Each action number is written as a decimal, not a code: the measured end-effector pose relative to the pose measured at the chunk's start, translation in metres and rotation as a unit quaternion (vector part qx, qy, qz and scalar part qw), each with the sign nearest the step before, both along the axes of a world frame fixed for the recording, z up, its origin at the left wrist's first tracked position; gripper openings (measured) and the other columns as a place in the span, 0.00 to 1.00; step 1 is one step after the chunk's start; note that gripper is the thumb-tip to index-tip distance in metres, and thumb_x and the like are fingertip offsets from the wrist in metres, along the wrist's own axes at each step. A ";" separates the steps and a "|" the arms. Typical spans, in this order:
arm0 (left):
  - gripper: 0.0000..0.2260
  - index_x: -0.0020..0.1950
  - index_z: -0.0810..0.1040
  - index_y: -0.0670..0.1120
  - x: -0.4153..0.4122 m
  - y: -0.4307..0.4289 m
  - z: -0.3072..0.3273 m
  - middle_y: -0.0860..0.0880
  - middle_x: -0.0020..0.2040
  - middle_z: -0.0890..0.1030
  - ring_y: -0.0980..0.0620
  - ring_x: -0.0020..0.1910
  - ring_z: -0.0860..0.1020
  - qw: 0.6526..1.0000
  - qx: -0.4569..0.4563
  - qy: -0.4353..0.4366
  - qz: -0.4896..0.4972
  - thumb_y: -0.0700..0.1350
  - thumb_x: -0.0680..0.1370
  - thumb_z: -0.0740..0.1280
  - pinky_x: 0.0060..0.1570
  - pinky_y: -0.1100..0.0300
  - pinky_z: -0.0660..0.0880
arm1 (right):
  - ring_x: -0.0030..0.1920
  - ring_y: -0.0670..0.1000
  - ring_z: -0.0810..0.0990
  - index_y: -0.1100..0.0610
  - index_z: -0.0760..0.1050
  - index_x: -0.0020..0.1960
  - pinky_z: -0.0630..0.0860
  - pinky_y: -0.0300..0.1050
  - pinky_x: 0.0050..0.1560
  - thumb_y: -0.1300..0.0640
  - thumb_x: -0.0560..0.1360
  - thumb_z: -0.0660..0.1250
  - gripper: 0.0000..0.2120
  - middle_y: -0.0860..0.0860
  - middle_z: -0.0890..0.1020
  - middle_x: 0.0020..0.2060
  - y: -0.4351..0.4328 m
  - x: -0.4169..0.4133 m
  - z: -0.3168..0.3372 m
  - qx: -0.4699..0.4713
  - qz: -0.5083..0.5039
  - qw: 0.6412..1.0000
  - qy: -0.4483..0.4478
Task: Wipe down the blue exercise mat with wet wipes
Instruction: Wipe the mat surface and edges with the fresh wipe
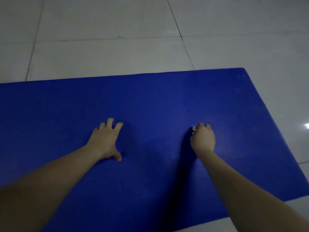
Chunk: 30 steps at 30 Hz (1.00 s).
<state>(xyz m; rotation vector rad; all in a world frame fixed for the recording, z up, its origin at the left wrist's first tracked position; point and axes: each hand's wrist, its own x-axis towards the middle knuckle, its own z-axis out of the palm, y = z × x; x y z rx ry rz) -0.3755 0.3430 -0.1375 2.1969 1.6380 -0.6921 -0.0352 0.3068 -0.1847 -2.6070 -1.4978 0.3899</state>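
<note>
The blue exercise mat (150, 101) lies flat on the floor and fills most of the view; its right end shows, its left end runs out of frame. My left hand (107, 139) rests flat on the mat with fingers spread. My right hand (203, 138) is curled around a bunched white wet wipe (194, 129) and presses it on the mat right of centre. Only a small white edge of the wipe shows past my fingers.
Pale grey floor tiles (117, 30) with dark grout lines surround the mat beyond its far edge and past its right end. A bright light reflection (306, 126) sits on the tile at the right edge.
</note>
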 end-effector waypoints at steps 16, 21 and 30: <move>0.77 0.78 0.26 0.51 0.024 0.017 -0.015 0.39 0.79 0.30 0.31 0.79 0.38 0.996 -0.066 0.047 0.044 0.60 0.54 0.86 0.74 0.32 0.59 | 0.38 0.57 0.79 0.57 0.78 0.43 0.72 0.46 0.32 0.58 0.75 0.71 0.04 0.55 0.79 0.40 0.008 -0.122 -0.009 0.091 0.228 0.969 0.036; 0.77 0.79 0.26 0.52 0.024 0.019 -0.013 0.40 0.79 0.29 0.32 0.79 0.37 0.996 -0.073 0.032 0.050 0.60 0.53 0.86 0.75 0.32 0.56 | 0.52 0.60 0.78 0.60 0.76 0.54 0.74 0.51 0.44 0.55 0.81 0.62 0.09 0.57 0.78 0.54 0.020 -0.007 -0.007 0.060 0.079 0.995 -0.016; 0.77 0.79 0.27 0.51 0.022 0.019 -0.014 0.39 0.79 0.31 0.31 0.79 0.39 0.997 -0.060 0.040 0.027 0.62 0.54 0.85 0.75 0.35 0.58 | 0.48 0.59 0.80 0.58 0.71 0.56 0.70 0.48 0.38 0.55 0.83 0.57 0.08 0.57 0.78 0.52 0.036 -0.076 -0.015 0.062 0.004 0.998 0.023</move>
